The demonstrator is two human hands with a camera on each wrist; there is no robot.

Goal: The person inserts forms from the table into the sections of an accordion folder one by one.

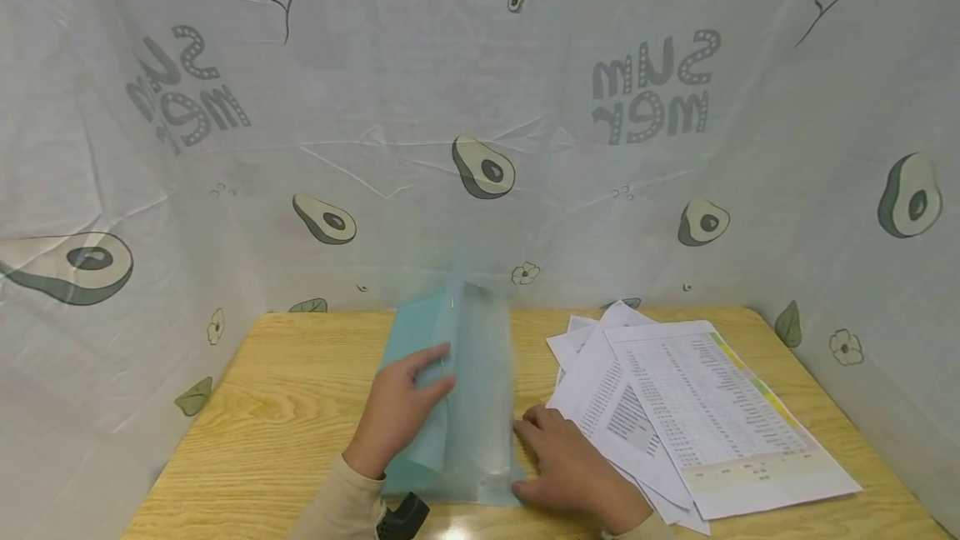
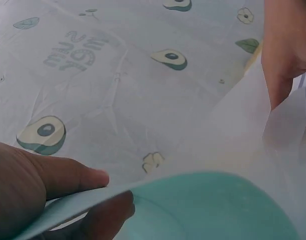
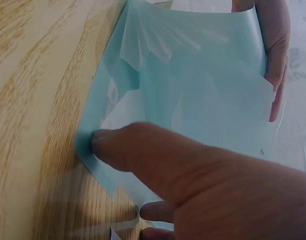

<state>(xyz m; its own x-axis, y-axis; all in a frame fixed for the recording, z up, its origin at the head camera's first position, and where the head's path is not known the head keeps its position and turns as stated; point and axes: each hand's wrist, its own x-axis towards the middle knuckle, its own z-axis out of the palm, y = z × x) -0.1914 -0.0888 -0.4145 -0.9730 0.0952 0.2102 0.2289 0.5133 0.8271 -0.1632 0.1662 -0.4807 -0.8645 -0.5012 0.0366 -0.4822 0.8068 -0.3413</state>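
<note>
A light teal plastic folder [image 1: 416, 327] with clear sleeves lies spread on the wooden table. My left hand [image 1: 405, 407] pinches its raised leaves between thumb and fingers. In the left wrist view, a teal leaf [image 2: 208, 200] passes between the thumb and finger. At the folder's lower right, my right hand [image 1: 562, 465] rests on the edge of a clear sleeve [image 1: 483, 407], thumb and fingers apart. The right wrist view shows that thumb on the sleeve near a teal corner [image 3: 88, 145]; the other fingers are partly hidden. Printed sheets [image 1: 705, 398] lie beside the right hand.
The sheets overlap in a loose fanned pile on the right of the wooden table [image 1: 285, 390]. A pale curtain [image 1: 405, 82] with avocado prints surrounds the table at the back and sides. A black wrist device [image 1: 402, 517] sits at the left sleeve.
</note>
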